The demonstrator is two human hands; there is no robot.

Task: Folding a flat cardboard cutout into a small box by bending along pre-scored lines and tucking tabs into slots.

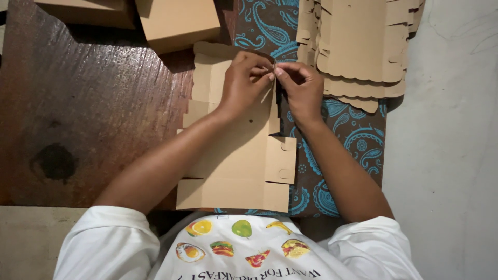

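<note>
Pinching at the same spot, left hand (245, 83) and right hand (300, 85) both gripped the far edge of a flat brown die-cut cardboard box blank (236, 161), fingertips touching. Blank lay on the dark wooden counter (88, 114), partly over blue paisley cloth (353, 140). Stack of matching cardboard blanks (360, 46) just beyond right hand; folded brown boxes (176, 21) at far left.

- One flat, unfolded brown cardboard box blank (236, 155) with scalloped edges lies under the hands.
- Two bare hands — one left hand (244, 83), one right hand (301, 88).
- Two folded brown cardboard boxes (179, 23) at the top edge.
- One stack of flat scalloped brown cardboard blanks (358, 46) — sheet count cannot be told.
- One blue paisley-patterned cloth (342, 135).
</note>
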